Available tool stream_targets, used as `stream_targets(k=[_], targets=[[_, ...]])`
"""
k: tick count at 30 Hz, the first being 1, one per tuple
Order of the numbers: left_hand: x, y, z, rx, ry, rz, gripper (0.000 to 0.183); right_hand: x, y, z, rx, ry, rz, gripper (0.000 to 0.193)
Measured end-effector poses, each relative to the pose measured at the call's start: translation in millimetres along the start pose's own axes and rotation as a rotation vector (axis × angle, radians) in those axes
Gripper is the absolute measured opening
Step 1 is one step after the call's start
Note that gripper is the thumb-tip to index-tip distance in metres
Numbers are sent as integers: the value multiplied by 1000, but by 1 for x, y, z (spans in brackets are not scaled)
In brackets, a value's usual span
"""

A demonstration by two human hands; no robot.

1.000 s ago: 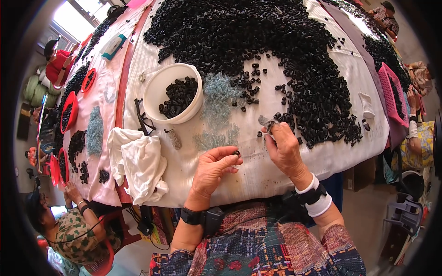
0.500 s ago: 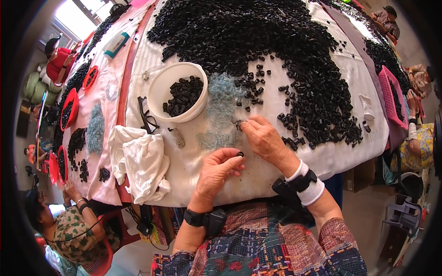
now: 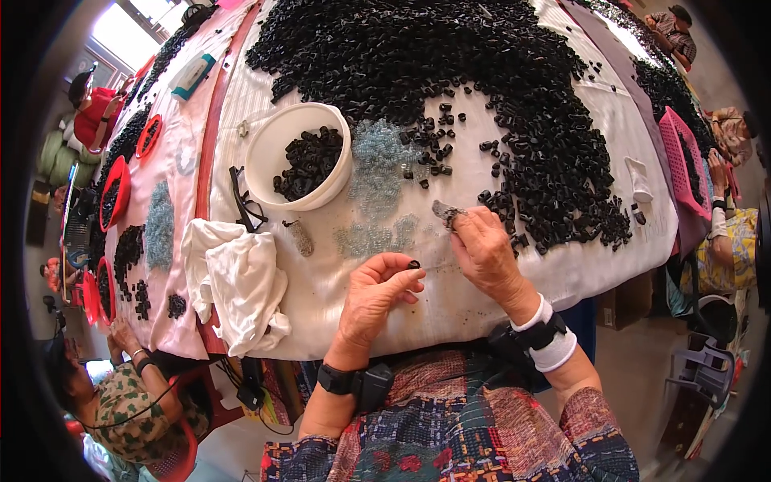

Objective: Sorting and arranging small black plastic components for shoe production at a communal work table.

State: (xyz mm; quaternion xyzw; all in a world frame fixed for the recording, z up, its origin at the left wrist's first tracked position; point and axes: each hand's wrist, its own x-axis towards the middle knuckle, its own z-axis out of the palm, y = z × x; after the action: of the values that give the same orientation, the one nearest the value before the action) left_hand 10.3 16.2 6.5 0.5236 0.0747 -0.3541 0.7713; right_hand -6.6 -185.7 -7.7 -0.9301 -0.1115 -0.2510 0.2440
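My left hand (image 3: 365, 301) is closed, pinching a small black plastic part (image 3: 413, 264) between thumb and fingertips just above the cloth. To its right, my right hand (image 3: 488, 255) is closed on a small grey, partly see-through piece (image 3: 446, 213) that sticks out past the fingertips; its exact kind I cannot make out. Between and beyond the hands lie many tiny pale blue translucent pieces (image 3: 377, 185), spread thinner toward me. A white bowl (image 3: 341, 167), partly filled with black parts (image 3: 307, 163), stands beyond my left hand.
A large heap of black parts (image 3: 434, 48) covers the far table and runs down the right side. Crumpled white cloth (image 3: 237, 277), black-framed glasses (image 3: 245, 205) and a small clear strip (image 3: 301, 238) lie at left. A pink basket (image 3: 683, 161) stands far right. Other people sit at both sides.
My right hand has moved right, away from the pale blue pieces, and the grey piece now shows more plainly. My left hand keeps its pinch on the black part.
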Motion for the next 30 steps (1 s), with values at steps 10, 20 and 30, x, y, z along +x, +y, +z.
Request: stream_targets(k=[10,20,30], targets=[[1,-4,0,-29,15,18,20,5,-9,15,-105,18,-1,21],[10,-9,15,103,17,186,19,1,-32,-21,399,-26,71,24],[10,-13,16,241,49,261,18,2,-35,-25,201,-101,-112,25]])
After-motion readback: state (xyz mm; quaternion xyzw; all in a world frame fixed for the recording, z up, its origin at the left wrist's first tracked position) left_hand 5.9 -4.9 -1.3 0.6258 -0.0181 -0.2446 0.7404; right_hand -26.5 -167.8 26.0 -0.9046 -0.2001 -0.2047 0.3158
